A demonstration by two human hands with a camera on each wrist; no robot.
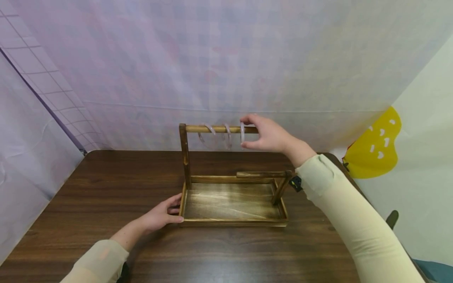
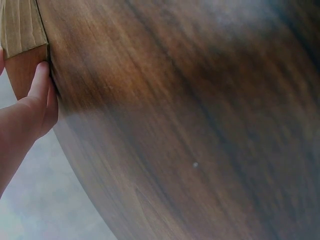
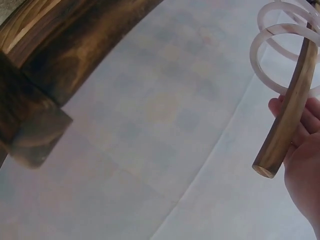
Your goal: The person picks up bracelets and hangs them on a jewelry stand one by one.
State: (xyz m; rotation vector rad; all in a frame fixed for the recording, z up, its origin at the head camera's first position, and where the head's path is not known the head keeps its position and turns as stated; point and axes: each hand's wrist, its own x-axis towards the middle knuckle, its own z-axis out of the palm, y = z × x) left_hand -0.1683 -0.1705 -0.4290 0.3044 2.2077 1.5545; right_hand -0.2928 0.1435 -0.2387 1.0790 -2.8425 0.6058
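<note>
My right hand [image 1: 270, 133] pinches a pale translucent bangle [image 1: 242, 133] between thumb and fingers, around the upper bar [image 1: 196, 129] of a wooden stand near its free end. Two more pinkish bangles hang on that bar further left, one of them a tilted bangle [image 3: 282, 30] in the right wrist view. My left hand [image 1: 161, 215] rests against the left end of the stand's tray [image 1: 233, 223], thumb at the front corner and fingers along the side. The left wrist view shows a finger [image 2: 41, 80] touching the wood.
A lower bar [image 1: 260, 174] stands on a short post at the tray's right end. The stand sits on a dark wooden table [image 1: 134, 173], close to a checked curtain [image 1: 226, 70] at the back. A yellow decoration [image 1: 376, 149] hangs at the right.
</note>
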